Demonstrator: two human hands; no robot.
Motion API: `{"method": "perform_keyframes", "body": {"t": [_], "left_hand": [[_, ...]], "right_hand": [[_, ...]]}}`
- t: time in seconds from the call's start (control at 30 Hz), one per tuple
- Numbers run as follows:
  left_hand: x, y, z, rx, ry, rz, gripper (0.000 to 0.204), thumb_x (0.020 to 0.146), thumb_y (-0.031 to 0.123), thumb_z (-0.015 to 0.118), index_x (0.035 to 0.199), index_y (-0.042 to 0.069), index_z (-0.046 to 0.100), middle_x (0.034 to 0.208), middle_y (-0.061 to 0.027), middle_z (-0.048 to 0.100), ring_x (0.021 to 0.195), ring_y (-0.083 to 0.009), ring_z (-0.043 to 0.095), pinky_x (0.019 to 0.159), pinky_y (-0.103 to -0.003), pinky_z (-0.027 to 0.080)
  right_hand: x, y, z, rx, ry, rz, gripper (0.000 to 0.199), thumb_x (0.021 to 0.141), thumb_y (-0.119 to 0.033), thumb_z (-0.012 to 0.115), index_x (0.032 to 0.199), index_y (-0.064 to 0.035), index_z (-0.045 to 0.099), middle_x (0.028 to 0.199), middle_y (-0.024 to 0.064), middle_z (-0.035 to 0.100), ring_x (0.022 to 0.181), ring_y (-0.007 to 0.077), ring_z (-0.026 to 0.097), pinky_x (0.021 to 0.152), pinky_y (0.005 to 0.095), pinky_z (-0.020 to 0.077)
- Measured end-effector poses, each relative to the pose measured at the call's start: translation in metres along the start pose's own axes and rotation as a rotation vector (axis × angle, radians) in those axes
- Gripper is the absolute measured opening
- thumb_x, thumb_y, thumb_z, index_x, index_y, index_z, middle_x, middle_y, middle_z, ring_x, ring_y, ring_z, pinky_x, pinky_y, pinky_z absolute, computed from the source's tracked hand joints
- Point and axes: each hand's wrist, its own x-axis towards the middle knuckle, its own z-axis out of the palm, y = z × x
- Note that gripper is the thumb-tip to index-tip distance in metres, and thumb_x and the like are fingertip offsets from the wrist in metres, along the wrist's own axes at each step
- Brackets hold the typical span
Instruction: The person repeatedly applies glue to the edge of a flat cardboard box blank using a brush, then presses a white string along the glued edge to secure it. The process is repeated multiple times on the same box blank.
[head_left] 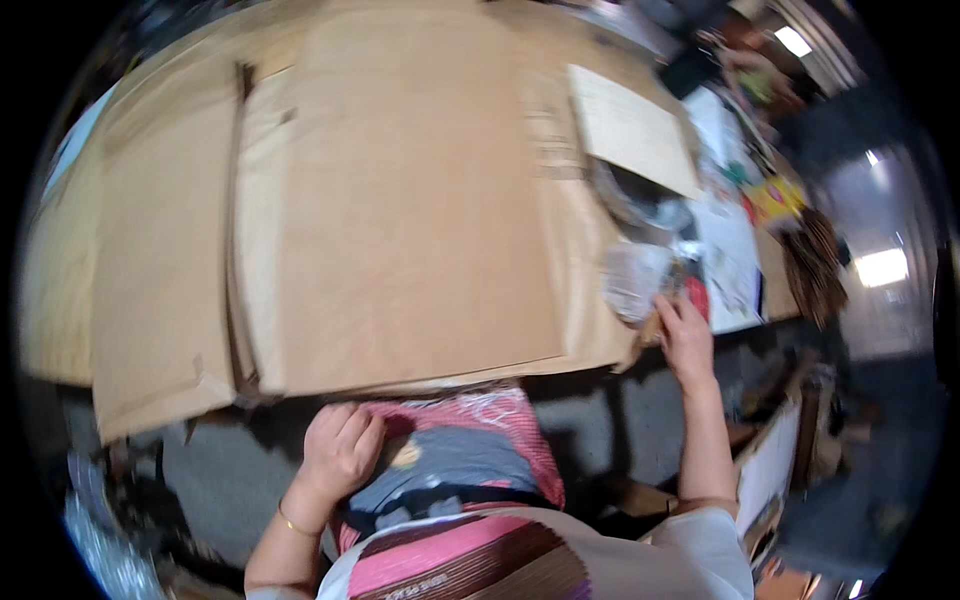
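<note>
1. Your left hand [340, 447]: the fingers are curled into a loose fist at the near edge of the large flattened brown corrugated cardboard sheet [400, 200], knuckles just under its lip. Whether they pinch the edge cannot be told; the blur hides the fingertips.
2. Your right hand [686, 338]: the fingers are extended and close together, reaching up at the sheet's right near corner, touching or just beside a crumpled clear plastic wrapping [635, 280]. A firm hold on either cannot be confirmed.
3. The cardboard sheet: it lies flat over most of the work surface, well ahead of your torso, its near edge overhanging toward you. A smaller pale cardboard flap [630, 130] sits at its far right, tilted up.
4. Surroundings: past your right hand lies a white tabletop littered with coloured papers [735, 240], and beside it a dark brown bundle of strips [812, 262]. Below, a grey floor [590, 430] shows between sheet and body.
5. Risk, judged from this view: with the sheet overhanging and only its near edge and one corner attended, it could sag or slide off toward you.
6. Further risk: the loose plastic wrapping under your right fingers could slip, dragging small items off the cluttered tabletop.
</note>
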Motion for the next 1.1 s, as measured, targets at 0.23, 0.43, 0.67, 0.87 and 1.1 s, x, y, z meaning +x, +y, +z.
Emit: {"method": "perform_keyframes", "body": {"t": [0.23, 0.43, 0.67, 0.87, 1.1], "left_hand": [[-0.023, -0.018, 0.076, 0.009, -0.6, -0.442, 0.027, 0.081, 0.014, 0.056, 0.104, 0.003, 0.065, 0.107, -0.016, 0.063, 0.097, -0.0334, 0.061, 0.08, -0.044, 0.049], [-0.044, -0.039, 0.104, 0.036, -0.439, -0.548, 0.034, 0.083, 0.015, 0.056, 0.114, 0.004, 0.062, 0.115, -0.0176, 0.062, 0.108, -0.0372, 0.057, 0.094, -0.047, 0.044], [-0.024, -0.006, 0.063, 0.089, -0.271, -0.303, 0.016, 0.073, 0.005, 0.062, 0.087, 0.005, 0.07, 0.088, -0.0085, 0.066, 0.075, -0.0271, 0.063, 0.064, -0.04, 0.049], [-0.004, 0.01, 0.026, 0.027, -0.289, -0.184, 0.008, 0.074, 0.004, 0.061, 0.08, 0.005, 0.066, 0.075, -0.0059, 0.057, 0.07, -0.0246, 0.054, 0.06, -0.038, 0.04], [-0.04, 0.02, 0.0, -0.596, -0.27, -0.824, 0.004, 0.082, 0.006, 0.06, 0.082, 0.002, 0.057, 0.071, -0.0179, 0.052, 0.071, -0.0367, 0.055, 0.061, -0.043, 0.043]], "right_hand": [[0.093, 0.056, -0.011, 0.746, 0.572, 0.553, 0.017, 0.083, -0.012, 0.07, 0.089, 0.0018, 0.062, 0.068, 0.0031, 0.061, 0.059, 0.0085, 0.056, 0.053, 0.0245, 0.0446], [0.149, 0.109, 0.086, 0.526, 0.43, 0.724, 0.025, 0.08, -0.022, 0.072, 0.08, 0.0024, 0.065, 0.06, 0.0062, 0.062, 0.049, 0.0127, 0.059, 0.048, 0.0289, 0.0444], [0.15, 0.102, 0.039, 0.604, 0.427, 0.795, 0.04, 0.078, -0.035, 0.069, 0.072, 0.0045, 0.063, 0.064, 0.0151, 0.066, 0.063, 0.027, 0.067, 0.064, 0.0363, 0.0513], [0.17, 0.116, 0.023, 0.324, 0.182, 0.684, 0.04, 0.076, -0.03, 0.061, 0.084, 0.0088, 0.065, 0.08, 0.0261, 0.066, 0.08, 0.0368, 0.066, 0.074, 0.043, 0.0512], [0.13, -0.002, -0.022, 1.071, 0.722, 0.582, 0.017, 0.083, -0.017, 0.061, 0.078, -0.0017, 0.063, 0.068, -0.0034, 0.051, 0.06, 0.0075, 0.045, 0.053, 0.0243, 0.0349]]}}
